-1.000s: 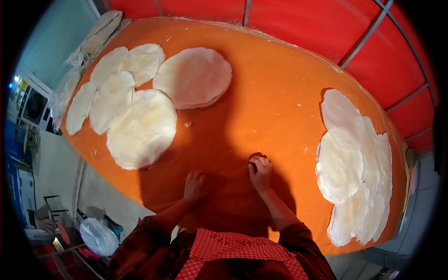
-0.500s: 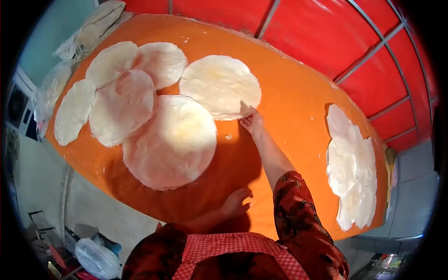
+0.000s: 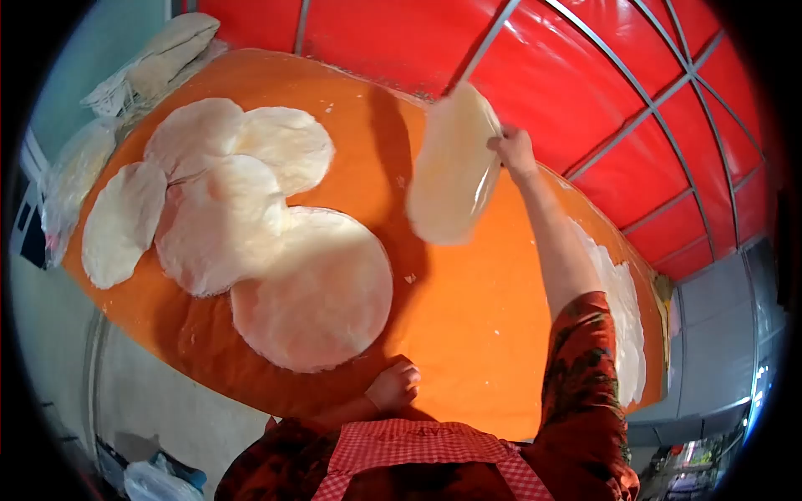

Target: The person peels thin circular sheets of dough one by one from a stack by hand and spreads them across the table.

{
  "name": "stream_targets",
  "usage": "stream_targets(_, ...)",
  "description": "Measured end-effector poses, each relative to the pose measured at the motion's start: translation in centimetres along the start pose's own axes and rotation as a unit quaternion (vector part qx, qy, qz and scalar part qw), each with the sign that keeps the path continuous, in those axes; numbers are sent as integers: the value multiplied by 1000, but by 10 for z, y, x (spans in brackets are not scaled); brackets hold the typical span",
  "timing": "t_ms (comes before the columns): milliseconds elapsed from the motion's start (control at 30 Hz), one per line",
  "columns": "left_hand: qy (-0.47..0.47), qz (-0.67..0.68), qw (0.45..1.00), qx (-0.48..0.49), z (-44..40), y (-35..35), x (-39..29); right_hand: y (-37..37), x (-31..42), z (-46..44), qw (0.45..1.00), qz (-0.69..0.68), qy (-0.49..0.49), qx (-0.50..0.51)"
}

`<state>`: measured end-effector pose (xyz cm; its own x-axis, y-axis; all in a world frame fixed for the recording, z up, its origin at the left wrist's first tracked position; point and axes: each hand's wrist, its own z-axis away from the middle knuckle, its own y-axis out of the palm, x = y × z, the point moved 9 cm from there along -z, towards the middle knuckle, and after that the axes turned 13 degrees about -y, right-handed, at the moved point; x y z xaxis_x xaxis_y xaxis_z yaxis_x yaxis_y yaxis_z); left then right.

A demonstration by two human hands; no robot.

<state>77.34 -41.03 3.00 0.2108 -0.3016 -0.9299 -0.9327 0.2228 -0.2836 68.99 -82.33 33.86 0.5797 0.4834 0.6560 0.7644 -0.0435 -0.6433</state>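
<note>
My right hand (image 3: 515, 153) is closed on the right edge of a thin, pale round flatbread (image 3: 451, 171), which hangs tilted in the air above the orange table (image 3: 476, 334). Light shines off the flatbread's lower right side. Near the front edge, my left hand (image 3: 394, 386) is curled into a loose fist, with nothing visible in it. Just beyond it lies the nearest large flatbread (image 3: 313, 292). Several more overlap to its left, among them a middle flatbread (image 3: 219, 225), a back one (image 3: 288, 149) and a left one (image 3: 124, 225).
Overlapping flatbreads (image 3: 622, 326) lie at the table's right end, partly hidden by my right arm. Red panels (image 3: 576, 92) with metal bars border the far side. Bundled cloth (image 3: 175, 54) and clear plastic (image 3: 79, 188) sit along the left edge.
My right hand has lifted the flatbread off the table and carried it to the right and farther back. My left hand's fingers, apart before, are now curled in.
</note>
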Motion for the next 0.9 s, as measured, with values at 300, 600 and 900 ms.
stream_targets(300, -205, 767, 607, -25, -40, -31, 20, 132, 147, 256, 912, 313, -131, 230)
stream_targets(600, -218, 764, 607, 19, -12, -38, 27, 145, 42, 419, 917, 92, -74, 381)
stream_targets(900, -288, 731, 619, 3, -17, -40, 5, 137, 21, 422, 962, 8, -67, 266)
